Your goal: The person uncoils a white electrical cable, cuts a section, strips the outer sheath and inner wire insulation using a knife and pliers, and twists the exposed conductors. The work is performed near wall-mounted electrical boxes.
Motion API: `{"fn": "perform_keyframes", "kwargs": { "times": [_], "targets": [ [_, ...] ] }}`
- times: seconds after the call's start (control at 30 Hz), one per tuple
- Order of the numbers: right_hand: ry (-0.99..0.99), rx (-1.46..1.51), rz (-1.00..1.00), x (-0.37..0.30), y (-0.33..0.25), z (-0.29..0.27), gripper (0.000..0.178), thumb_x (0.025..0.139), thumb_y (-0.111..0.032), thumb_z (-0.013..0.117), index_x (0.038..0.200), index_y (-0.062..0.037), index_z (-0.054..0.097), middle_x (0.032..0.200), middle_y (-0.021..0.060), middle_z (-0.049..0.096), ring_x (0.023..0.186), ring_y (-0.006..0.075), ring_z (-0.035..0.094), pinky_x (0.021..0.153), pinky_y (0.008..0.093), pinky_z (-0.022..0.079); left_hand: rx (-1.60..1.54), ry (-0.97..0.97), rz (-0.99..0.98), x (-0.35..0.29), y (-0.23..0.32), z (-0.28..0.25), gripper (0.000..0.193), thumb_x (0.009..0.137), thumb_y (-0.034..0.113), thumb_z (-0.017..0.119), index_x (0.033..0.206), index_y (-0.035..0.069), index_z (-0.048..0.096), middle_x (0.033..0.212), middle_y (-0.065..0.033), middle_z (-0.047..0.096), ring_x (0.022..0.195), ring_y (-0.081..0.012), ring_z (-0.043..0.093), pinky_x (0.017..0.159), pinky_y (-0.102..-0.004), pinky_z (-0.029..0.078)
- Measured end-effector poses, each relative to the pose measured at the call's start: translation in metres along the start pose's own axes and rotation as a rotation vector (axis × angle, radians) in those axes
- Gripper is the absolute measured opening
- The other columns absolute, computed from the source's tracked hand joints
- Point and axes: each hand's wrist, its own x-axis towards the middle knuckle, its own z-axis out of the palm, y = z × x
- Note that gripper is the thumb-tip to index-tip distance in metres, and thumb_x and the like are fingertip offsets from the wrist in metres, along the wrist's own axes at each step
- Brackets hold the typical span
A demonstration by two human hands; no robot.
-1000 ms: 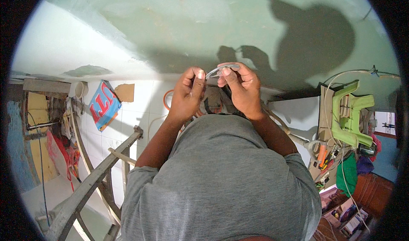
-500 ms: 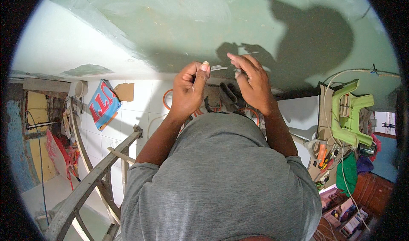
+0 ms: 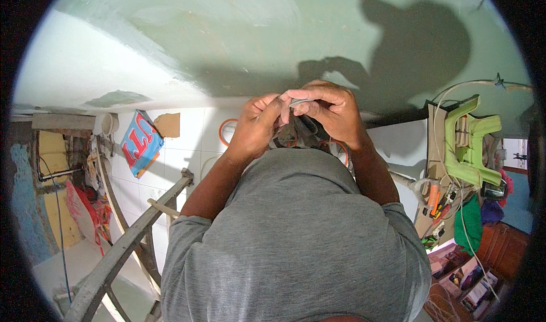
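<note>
A short bundle of thin grey-white strands (image 3: 298, 101), which look like cable ends, runs between my two hands at chest height. My left hand (image 3: 256, 122) pinches the left end with thumb and curled fingers. From the other side my right hand (image 3: 336, 112) closes on the strands, its index finger laid over the top and the thumb below. The fingertips of both hands almost meet, so most of the strands is hidden. Just ahead of my hands rises a pale green wall (image 3: 250, 43), which carries my shadow.
A wooden ladder (image 3: 133, 231) stands at my left, near a blue and red printed bag (image 3: 141, 144) by white tiles (image 3: 185, 151). At the right are a lime-green plastic stool (image 3: 458, 151), an orange-handled tool (image 3: 434, 195) and a long pale cable (image 3: 435, 117). Orange loops (image 3: 226, 133) lie below.
My right hand has come left and down to the strands and closed on them. My left hand has shifted slightly right and lower, still pinching.
</note>
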Motion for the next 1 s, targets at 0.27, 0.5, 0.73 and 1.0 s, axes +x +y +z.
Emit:
{"fn": "perform_keyframes", "kwargs": {
  "times": [0.27,0.5,0.73,1.0],
  "targets": [
    [0.161,0.170,0.034,-0.006,0.016,0.017,0.025,0.090,-0.010,0.073,0.113,-0.0038,0.070,0.090,0.0056,0.071,0.079,0.0142,0.066,0.070,0.0260,0.053,0.123,-0.015,0.017,-0.004,0.004,-0.001,0.039,0.104,0.029,0.053,0.074,0.005,0.060,0.063,0.0042,0.050,0.057,-0.0044,0.041,0.052,-0.0241,0.031],
    [0.319,0.662,0.411,-0.012,0.017,0.023,0.024,0.090,-0.016,0.074,0.107,-0.0006,0.067,0.090,0.0051,0.070,0.077,0.0116,0.064,0.069,0.0263,0.052,0.457,0.122,0.420,-0.001,-0.008,0.003,0.026,0.102,0.018,0.057,0.084,0.000,0.065,0.072,0.0003,0.061,0.067,-0.0057,0.053,0.063,-0.0239,0.045],
    [0.252,0.294,0.454,-0.007,0.008,0.020,0.019,0.090,-0.014,0.074,0.104,-0.0004,0.071,0.086,0.0049,0.070,0.075,0.0090,0.060,0.069,0.0240,0.050,0.190,0.143,-0.019,0.001,-0.003,-0.001,0.026,0.100,0.021,0.056,0.084,0.003,0.067,0.068,0.0003,0.060,0.058,-0.0048,0.052,0.051,-0.0228,0.042],
    [0.206,0.386,0.481,-0.010,0.006,0.020,0.031,0.092,-0.008,0.067,0.121,0.0010,0.060,0.091,0.0117,0.072,0.084,0.0153,0.069,0.073,0.0284,0.055,0.103,0.108,-0.328,-0.003,0.013,-0.003,0.026,0.099,0.024,0.055,0.090,0.002,0.067,0.075,-0.0037,0.064,0.057,-0.0087,0.058,0.049,-0.0221,0.046]
  ]
}}
